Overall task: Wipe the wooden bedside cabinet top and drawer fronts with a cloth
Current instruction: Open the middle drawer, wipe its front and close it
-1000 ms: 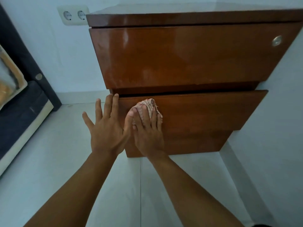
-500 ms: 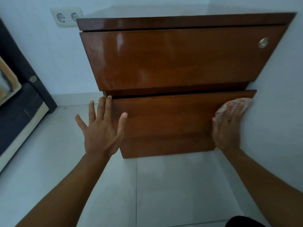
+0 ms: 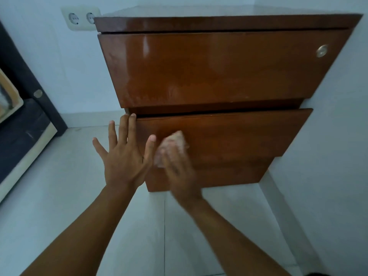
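Observation:
The glossy brown wooden bedside cabinet [image 3: 219, 68] fills the upper middle of the head view, with an upper drawer front carrying a round metal lock [image 3: 322, 50] and a lower drawer front [image 3: 239, 134] beneath it. My right hand [image 3: 179, 170], blurred by motion, presses a pale pinkish cloth [image 3: 173, 144] flat against the left part of the lower drawer front. My left hand [image 3: 125, 156] is spread open with its fingertips resting on the left edge of that drawer.
A white tiled floor [image 3: 79, 196] lies below. A pale wall [image 3: 338, 156] touches the cabinet's right side. A double wall socket [image 3: 81, 17] sits behind at upper left. A dark bed frame with mattress [image 3: 22, 124] stands at the left edge.
My right hand swept the cloth from the left of the lower drawer front to its far right end and has come back to the left. My left hand has stayed on the drawer's left edge.

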